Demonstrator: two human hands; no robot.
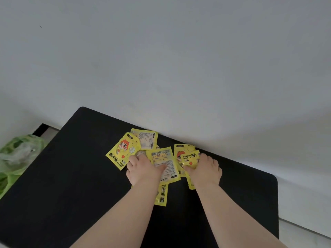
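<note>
Several yellow hand-warmer packets lie in a loose pile on the black table (71, 185), close to the white wall. My left hand (143, 169) rests on the pile, thumb on a back-side-up packet (163, 158), fingers touching a cartoon-printed packet (122, 151). My right hand (204, 169) grips a crumpled packet (189, 158), lifted a little over another packet (179, 156). One more packet (162, 196) pokes out under my left wrist.
A green and clear plastic bag (18, 158) sits off the table's left edge. The white wall (179, 68) runs right behind the pile. The table's right edge (276, 203) lies beyond my right arm.
</note>
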